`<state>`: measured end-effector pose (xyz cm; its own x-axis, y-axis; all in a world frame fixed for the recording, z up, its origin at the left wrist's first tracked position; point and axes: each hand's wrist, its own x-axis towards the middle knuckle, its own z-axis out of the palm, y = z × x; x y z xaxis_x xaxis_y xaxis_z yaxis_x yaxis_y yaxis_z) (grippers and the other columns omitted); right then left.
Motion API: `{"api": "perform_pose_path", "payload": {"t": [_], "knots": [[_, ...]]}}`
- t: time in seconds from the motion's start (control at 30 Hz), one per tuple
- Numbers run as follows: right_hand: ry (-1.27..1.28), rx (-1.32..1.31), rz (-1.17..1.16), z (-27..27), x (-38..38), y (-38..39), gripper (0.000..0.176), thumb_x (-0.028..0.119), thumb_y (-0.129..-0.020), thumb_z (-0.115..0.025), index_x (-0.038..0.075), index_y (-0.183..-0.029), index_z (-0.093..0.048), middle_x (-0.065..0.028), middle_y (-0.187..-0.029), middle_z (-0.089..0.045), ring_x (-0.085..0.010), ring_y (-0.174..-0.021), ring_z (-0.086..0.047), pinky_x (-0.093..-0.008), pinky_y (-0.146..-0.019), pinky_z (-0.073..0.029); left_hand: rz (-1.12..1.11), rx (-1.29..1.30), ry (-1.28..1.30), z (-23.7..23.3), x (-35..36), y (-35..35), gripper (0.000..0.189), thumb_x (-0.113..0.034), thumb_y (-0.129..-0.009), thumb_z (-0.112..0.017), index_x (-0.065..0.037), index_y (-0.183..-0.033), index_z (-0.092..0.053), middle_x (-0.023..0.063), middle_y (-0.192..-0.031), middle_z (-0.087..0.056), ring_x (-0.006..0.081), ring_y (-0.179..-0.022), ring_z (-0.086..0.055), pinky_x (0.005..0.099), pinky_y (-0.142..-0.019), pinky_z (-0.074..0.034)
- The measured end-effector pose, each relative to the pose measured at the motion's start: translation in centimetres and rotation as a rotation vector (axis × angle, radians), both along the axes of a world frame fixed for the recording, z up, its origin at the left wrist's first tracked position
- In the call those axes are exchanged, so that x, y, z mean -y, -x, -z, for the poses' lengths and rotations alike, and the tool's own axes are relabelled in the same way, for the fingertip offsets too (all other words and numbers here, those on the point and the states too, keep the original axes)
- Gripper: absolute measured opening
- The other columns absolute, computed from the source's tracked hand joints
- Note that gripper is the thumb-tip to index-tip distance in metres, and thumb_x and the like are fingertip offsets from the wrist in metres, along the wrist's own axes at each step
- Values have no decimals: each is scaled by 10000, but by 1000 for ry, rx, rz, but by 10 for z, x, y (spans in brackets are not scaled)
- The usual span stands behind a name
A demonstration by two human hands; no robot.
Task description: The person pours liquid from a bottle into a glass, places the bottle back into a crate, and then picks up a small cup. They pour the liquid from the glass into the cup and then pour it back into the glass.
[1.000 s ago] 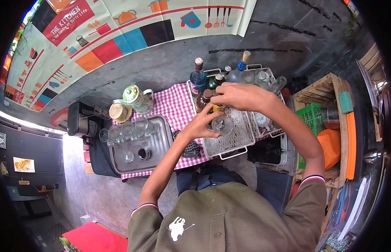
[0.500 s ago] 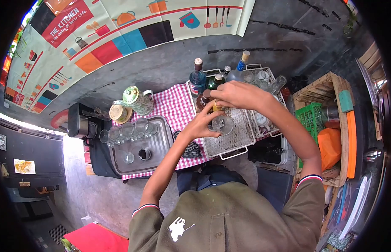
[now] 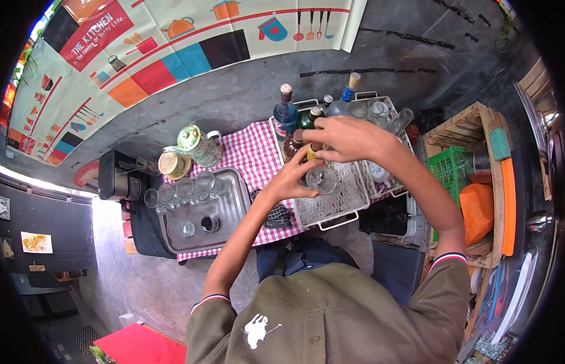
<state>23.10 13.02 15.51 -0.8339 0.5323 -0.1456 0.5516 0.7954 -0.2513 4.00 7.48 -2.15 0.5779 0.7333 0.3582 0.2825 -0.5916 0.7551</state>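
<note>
My left hand (image 3: 285, 181) is closed around a clear drinking glass (image 3: 322, 180), thumb on the near side and fingers on the far side. My right hand (image 3: 350, 138) reaches over from the right, its fingertips closed at the brown top of a bottle with a yellow band (image 3: 312, 153). That bottle is partly hidden behind both hands' fingers. A brown bottle (image 3: 293, 145) stands just left of it, with a blue bottle (image 3: 285, 115) and a green bottle (image 3: 309, 118) behind. Beneath the hands is a white wire rack (image 3: 331, 203).
On the left, a grey tray (image 3: 239, 206) carries several stemmed glasses and a small dark-filled glass (image 3: 209, 224). A patterned teapot (image 3: 199, 145) stands behind it on the checked cloth (image 3: 252, 145). Upturned glasses (image 3: 379, 112) crowd the rack's back right. A wooden crate (image 3: 477, 121) is at right.
My right hand's fingers have shifted slightly at the yellow-banded bottle, and more of its brown top shows. My left hand and the glass stay nearly in place.
</note>
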Motion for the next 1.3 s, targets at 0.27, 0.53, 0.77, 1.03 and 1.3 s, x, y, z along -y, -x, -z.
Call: {"api": "perform_pose_path", "payload": {"t": [0.27,0.53,0.77,1.03,1.3], "knots": [[75,7,2,1,-4,0,210,144,-908,-635,40,-1076,-563,-156,-974,-637,-390,-926,-654,-484,-755,-522,34,8,0,-2,-1,0,784,-281,-593,-881,-116,-1309,-610,200,-1483,-373,400,-1403,-375,497,-1150,-351],[86,-157,-88,-20,-21,-14,224,85,-846,-704,30,-1012,-565,-115,-899,-665,-351,-898,-655,-458,-751,-508,24,2,12,2,-1,1,751,-260,-612,-869,-119,-1296,-596,208,-1520,-331,418,-1407,-370,500,-1137,-376],[125,-308,67,10,-11,-40,310,78,-817,-711,23,-1087,-569,-152,-965,-683,-372,-895,-664,-449,-777,-511,14,1,3,6,-2,2,787,-330,-623,-880,-114,-1325,-598,216,-1493,-354,416,-1410,-360,498,-1156,-332],[296,-542,379,64,25,-80,332,71,-792,-703,24,-1063,-518,-116,-935,-674,-284,-884,-695,-372,-780,-529,14,15,4,-2,-1,1,777,-335,-641,-888,-74,-1310,-593,215,-1466,-370,413,-1380,-401,483,-1136,-362],[530,-537,597,170,69,-104,401,147,-832,-762,40,-1138,-525,-118,-886,-696,-235,-824,-686,-355,-746,-517,-34,60,16,7,3,3,773,-308,-643,-902,-62,-1312,-603,231,-1550,-291,411,-1441,-338,510,-1171,-338]]}}
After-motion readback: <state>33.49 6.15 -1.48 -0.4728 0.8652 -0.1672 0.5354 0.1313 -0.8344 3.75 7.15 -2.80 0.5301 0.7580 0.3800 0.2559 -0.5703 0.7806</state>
